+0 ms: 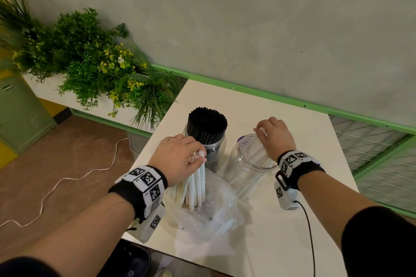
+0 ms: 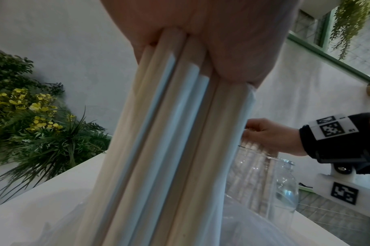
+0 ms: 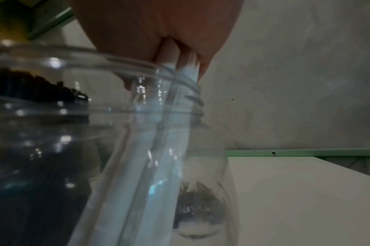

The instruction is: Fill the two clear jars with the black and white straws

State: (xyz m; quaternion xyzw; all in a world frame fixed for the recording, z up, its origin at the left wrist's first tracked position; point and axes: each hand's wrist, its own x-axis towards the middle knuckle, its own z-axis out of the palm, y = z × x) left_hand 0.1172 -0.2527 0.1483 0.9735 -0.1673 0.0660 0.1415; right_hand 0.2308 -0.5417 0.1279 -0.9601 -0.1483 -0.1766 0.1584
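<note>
Head view: both hands grip white straws (image 1: pixel 198 184).

The far and right stretches of the counter (image 1: pixel 281 105) lie bare for my hands. The packed jar of black straws (image 1: pixel 206 128) stands just left of the clear jar (image 1: pixel 249 168); a crumpled plastic bag (image 1: pixel 209 216) crowds the near side.

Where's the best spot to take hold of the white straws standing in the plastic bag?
Grip the white straws near their upper ends, coming from above as the left hand does. They stand nearly upright, and the plastic bag wraps their lower ends.
</note>
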